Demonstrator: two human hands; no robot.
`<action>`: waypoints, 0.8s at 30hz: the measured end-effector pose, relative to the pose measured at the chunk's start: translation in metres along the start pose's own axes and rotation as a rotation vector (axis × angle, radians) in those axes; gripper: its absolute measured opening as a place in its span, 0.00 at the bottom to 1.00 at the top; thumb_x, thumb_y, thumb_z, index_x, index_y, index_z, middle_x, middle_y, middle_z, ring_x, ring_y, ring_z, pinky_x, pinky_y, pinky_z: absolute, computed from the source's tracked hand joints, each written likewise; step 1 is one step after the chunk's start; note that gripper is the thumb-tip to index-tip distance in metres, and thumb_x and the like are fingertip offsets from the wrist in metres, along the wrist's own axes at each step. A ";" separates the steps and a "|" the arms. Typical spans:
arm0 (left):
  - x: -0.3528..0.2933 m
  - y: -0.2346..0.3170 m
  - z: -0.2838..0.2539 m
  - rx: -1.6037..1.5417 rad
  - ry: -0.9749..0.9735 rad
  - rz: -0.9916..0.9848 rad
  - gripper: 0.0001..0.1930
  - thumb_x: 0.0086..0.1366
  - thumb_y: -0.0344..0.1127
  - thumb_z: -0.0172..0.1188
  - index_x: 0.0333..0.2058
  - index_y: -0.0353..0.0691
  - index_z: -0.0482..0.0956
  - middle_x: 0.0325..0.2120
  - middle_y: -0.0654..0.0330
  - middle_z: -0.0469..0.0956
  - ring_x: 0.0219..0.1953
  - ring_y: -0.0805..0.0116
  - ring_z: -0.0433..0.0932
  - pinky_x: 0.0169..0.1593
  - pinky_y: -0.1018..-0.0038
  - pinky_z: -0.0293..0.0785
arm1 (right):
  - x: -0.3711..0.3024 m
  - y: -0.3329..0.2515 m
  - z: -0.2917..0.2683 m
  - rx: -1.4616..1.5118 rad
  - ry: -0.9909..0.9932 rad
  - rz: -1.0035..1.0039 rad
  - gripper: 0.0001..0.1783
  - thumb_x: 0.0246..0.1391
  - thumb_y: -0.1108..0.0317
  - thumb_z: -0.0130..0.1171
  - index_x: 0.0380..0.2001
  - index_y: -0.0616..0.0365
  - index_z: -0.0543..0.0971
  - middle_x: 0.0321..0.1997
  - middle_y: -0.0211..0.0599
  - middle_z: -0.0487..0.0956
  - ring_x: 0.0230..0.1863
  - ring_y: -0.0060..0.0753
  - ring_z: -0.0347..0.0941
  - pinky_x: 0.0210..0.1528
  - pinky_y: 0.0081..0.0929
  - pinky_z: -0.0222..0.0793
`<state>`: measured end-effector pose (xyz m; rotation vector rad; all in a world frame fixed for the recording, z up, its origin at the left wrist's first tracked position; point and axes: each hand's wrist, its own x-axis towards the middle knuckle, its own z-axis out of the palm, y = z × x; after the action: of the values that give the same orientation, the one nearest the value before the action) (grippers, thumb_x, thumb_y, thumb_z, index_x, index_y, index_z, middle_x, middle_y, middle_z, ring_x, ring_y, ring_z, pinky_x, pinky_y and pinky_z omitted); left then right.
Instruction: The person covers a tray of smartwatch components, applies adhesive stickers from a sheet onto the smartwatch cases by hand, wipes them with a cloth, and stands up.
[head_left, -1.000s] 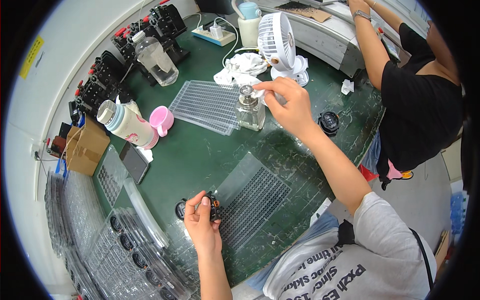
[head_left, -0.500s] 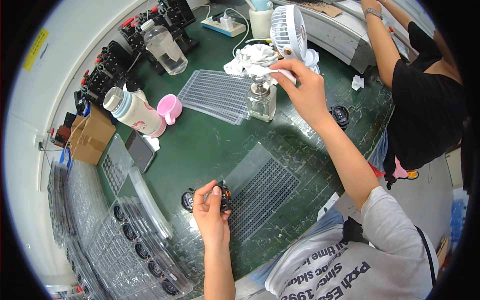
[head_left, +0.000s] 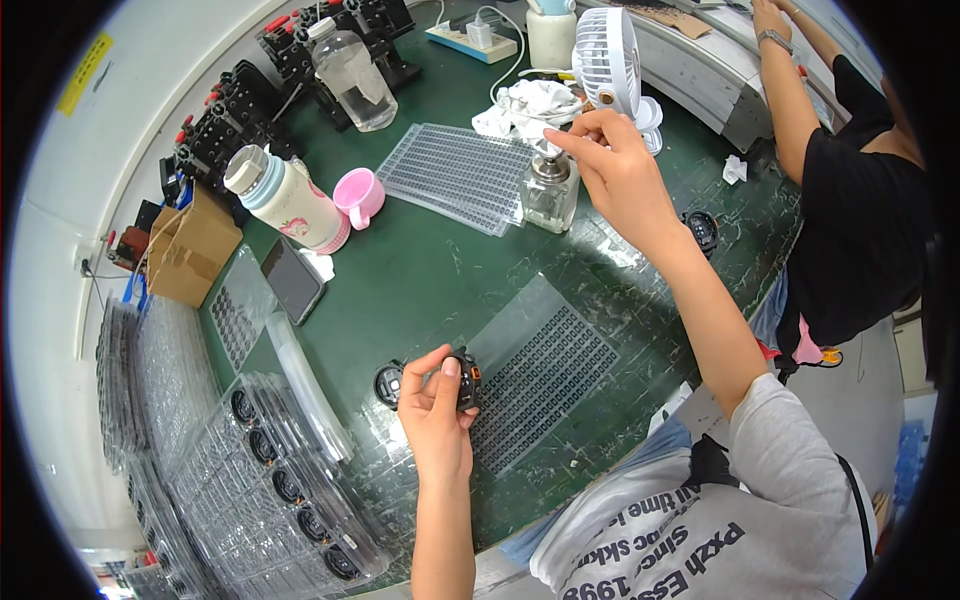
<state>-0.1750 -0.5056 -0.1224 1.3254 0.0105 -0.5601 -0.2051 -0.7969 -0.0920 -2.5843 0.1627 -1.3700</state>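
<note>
My left hand [head_left: 436,410] is closed around a black round watch case [head_left: 466,380] with an orange mark on its side. A second black watch case [head_left: 388,384] lies on the table just left of that hand. My right hand [head_left: 625,175] is raised farther off, its fingers pinching a white wipe [head_left: 546,147]. The wipe is at the metal top of a clear glass dispenser bottle [head_left: 550,203]; whether it presses on the top I cannot tell. Below, a clear sheet of small black parts [head_left: 545,380] lies beside my left hand.
More part sheets [head_left: 450,175] lie behind the bottle, near a crumpled white cloth [head_left: 535,105] and a white fan [head_left: 608,60]. Leftward stand a pink cup [head_left: 358,195], a flask [head_left: 290,205], a phone [head_left: 293,280] and stacked clear trays [head_left: 255,500]. A co-worker [head_left: 860,210] sits at right.
My right hand has brought the wipe leftward to the bottle's top. My left hand keeps its hold on the watch case. The whole view has shifted slightly.
</note>
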 end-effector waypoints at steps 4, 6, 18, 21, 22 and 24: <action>-0.001 0.001 0.001 -0.003 0.003 -0.001 0.10 0.68 0.36 0.59 0.45 0.40 0.75 0.27 0.61 0.78 0.17 0.84 0.65 0.18 0.88 0.58 | -0.002 0.002 0.001 -0.077 0.002 -0.062 0.19 0.42 0.85 0.57 0.40 0.57 0.82 0.37 0.34 0.75 0.40 0.37 0.71 0.44 0.33 0.71; -0.001 0.001 0.001 -0.012 -0.009 -0.001 0.10 0.68 0.36 0.58 0.45 0.41 0.74 0.26 0.61 0.78 0.17 0.84 0.66 0.18 0.88 0.58 | -0.003 0.003 0.002 -0.078 0.006 -0.073 0.18 0.43 0.84 0.57 0.39 0.57 0.82 0.37 0.34 0.75 0.40 0.37 0.71 0.44 0.33 0.71; 0.001 0.007 -0.009 -0.189 -0.177 -0.108 0.14 0.68 0.36 0.58 0.50 0.41 0.73 0.28 0.59 0.80 0.19 0.86 0.66 0.19 0.88 0.58 | -0.010 -0.066 -0.017 0.319 0.082 -0.130 0.16 0.41 0.83 0.61 0.37 0.57 0.82 0.35 0.37 0.77 0.34 0.30 0.75 0.34 0.24 0.72; 0.001 0.005 -0.010 -0.238 -0.192 -0.114 0.15 0.69 0.36 0.57 0.52 0.40 0.73 0.29 0.59 0.80 0.18 0.86 0.66 0.18 0.88 0.56 | -0.030 -0.098 -0.010 0.489 -0.056 -0.173 0.19 0.37 0.81 0.64 0.37 0.55 0.82 0.35 0.36 0.77 0.31 0.32 0.74 0.29 0.25 0.71; 0.001 0.005 -0.010 -0.258 -0.207 -0.121 0.15 0.69 0.36 0.57 0.51 0.40 0.74 0.29 0.59 0.80 0.19 0.86 0.66 0.18 0.88 0.56 | -0.035 -0.102 -0.007 0.517 -0.071 -0.221 0.19 0.35 0.81 0.65 0.37 0.55 0.82 0.35 0.35 0.76 0.30 0.33 0.74 0.28 0.25 0.71; -0.001 0.005 -0.009 -0.266 -0.210 -0.107 0.14 0.69 0.36 0.57 0.51 0.39 0.74 0.28 0.63 0.78 0.19 0.86 0.66 0.18 0.88 0.55 | -0.045 -0.106 -0.001 0.568 -0.063 -0.262 0.21 0.33 0.80 0.66 0.38 0.56 0.82 0.34 0.33 0.76 0.27 0.32 0.73 0.26 0.26 0.70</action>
<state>-0.1710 -0.4967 -0.1195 1.0071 -0.0164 -0.7602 -0.2312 -0.6850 -0.1024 -2.2069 -0.5168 -1.1867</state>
